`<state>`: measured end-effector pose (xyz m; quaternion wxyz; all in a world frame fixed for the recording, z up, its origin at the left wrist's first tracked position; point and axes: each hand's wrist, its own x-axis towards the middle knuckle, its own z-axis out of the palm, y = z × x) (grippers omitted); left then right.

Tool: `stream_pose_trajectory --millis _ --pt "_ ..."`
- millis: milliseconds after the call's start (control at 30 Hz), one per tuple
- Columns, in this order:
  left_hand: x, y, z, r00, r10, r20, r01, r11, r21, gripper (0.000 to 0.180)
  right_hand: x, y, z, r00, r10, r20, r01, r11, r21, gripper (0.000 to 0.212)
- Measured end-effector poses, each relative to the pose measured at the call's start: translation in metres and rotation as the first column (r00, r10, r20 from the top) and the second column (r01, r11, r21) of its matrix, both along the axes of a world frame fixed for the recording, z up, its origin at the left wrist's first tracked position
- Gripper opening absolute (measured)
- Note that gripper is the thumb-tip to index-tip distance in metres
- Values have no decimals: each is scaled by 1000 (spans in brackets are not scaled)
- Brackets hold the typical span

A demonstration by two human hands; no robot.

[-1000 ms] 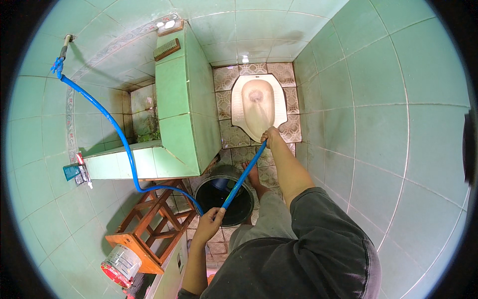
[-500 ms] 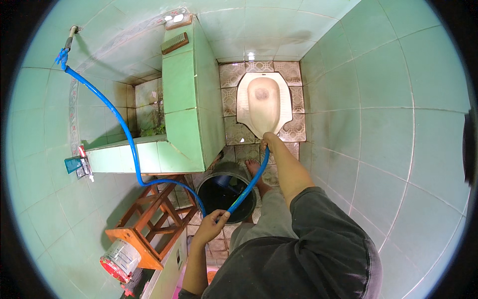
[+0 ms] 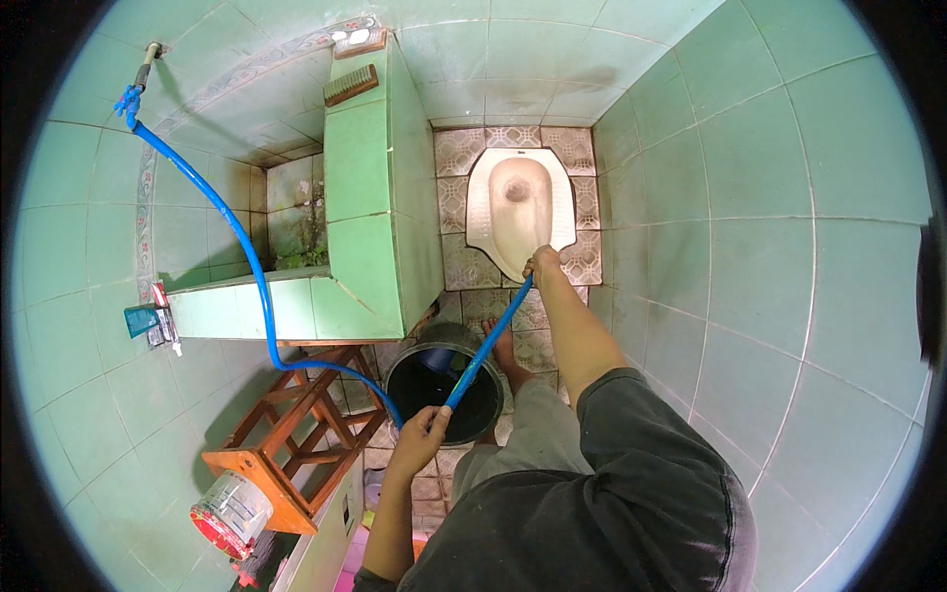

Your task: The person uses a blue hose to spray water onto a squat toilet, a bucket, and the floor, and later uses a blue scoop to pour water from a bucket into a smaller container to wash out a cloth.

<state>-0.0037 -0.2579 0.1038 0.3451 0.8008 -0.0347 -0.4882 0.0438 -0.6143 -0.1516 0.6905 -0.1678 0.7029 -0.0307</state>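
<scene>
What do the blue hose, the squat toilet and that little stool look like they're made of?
Blue hose: likely flexible plastic or rubber, since it curves and sags. Squat toilet: glazed ceramic by its smooth off-white sheen. Stool: wood, reddish-brown slats and legs, apparently painted or varnished.

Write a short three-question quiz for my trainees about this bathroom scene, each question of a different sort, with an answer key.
1. True or false: the blue hose runs from a wall tap to the person's hands.
2. Which hand holds the hose end nearest the squat toilet? A) left hand B) right hand
3. Fill in: the black ____ stands on the floor beside the wooden stool.

Key:
1. True
2. B: the right hand holds the end; the left hand grips farther back.
3. bucket
</scene>
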Motion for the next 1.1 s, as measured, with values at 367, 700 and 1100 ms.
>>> stream_pose_trajectory --millis 367,700,1100 --pt "1 5 -5 997 40 -73 -40 999 -10 42 3 1 9 999 35 42 -34 999 -10 22" --pt "2 -1 -4 997 29 -75 -30 999 -11 43 16 -11 17 982 159 100 -169 981 98 24" --pt "-6 12 -8 985 118 -126 -127 990 -63 42 64 4 50 890 311 332 -329 944 -4 31"
